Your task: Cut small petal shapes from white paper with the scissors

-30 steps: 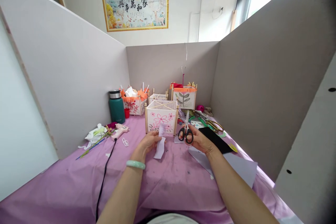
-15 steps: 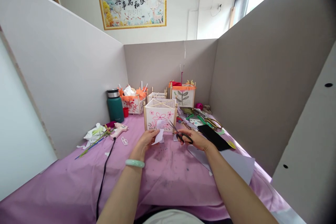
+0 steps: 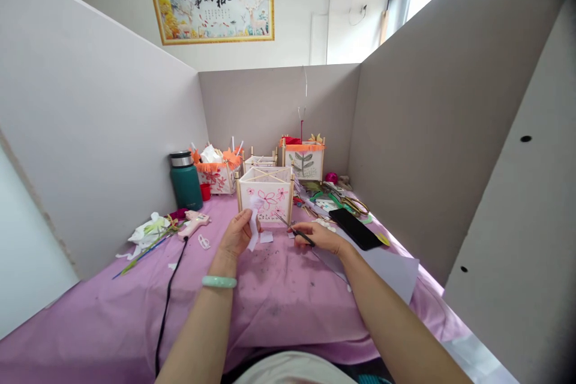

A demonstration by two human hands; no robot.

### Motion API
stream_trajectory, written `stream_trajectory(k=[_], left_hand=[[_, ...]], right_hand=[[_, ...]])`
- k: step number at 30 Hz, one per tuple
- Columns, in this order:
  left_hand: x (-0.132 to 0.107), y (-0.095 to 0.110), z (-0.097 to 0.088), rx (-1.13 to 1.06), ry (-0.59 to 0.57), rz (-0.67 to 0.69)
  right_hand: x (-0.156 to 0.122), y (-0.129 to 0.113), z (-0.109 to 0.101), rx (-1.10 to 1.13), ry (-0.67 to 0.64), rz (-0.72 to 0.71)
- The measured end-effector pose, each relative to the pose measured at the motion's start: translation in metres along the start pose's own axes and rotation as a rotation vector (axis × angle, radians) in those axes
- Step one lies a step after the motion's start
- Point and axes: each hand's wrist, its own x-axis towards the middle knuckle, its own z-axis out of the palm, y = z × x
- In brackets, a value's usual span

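Note:
Pinched in the fingers of my left hand [image 3: 237, 232] is a narrow, curled strip of white paper [image 3: 253, 231]. My right hand [image 3: 321, 236] grips a pair of black-handled scissors [image 3: 300, 235], whose tips point up and left, a little apart from the paper. Just behind both hands stands a square lantern [image 3: 265, 195] with wooden corner sticks and pink flowers drawn on its white side; the strip overlaps its lower front in my view. A small white paper piece [image 3: 267, 237] lies on the cloth between my hands.
A teal bottle [image 3: 186, 183], a pink glue gun [image 3: 194, 225] and its black cord are on the left. More decorated lanterns [image 3: 303, 162] stand behind. On the right lie a black phone [image 3: 354, 228], a large white sheet [image 3: 391, 273] and gold-handled scissors [image 3: 355, 205]. Grey partitions enclose the table.
My left hand has turned the paper strip more upright. The scissors have tilted in my right hand and sit apart from the paper. The whole view has shifted slightly.

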Motion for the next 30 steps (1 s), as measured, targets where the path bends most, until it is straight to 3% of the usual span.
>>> stream_trajectory(k=[5, 12, 16, 20, 30], left_hand=[[0.0, 0.0, 0.004, 0.125, -0.008, -0.102], [0.012, -0.011, -0.006, 0.306, 0.195, -0.266], [0.015, -0.015, -0.011, 0.253, 0.211, -0.229], [0.014, -0.015, -0.009, 0.21, 0.192, -0.202], [0.013, -0.01, -0.002, 0.093, 0.262, -0.161]], right_hand=[[0.0, 0.001, 0.004, 0.061, 0.005, -0.084], [0.012, 0.004, 0.001, -0.078, -0.173, 0.082], [0.017, 0.008, 0.0, -0.092, -0.202, 0.09], [0.018, 0.021, 0.005, -0.068, -0.023, 0.013], [0.006, 0.011, 0.006, -0.044, -0.087, 0.007]])
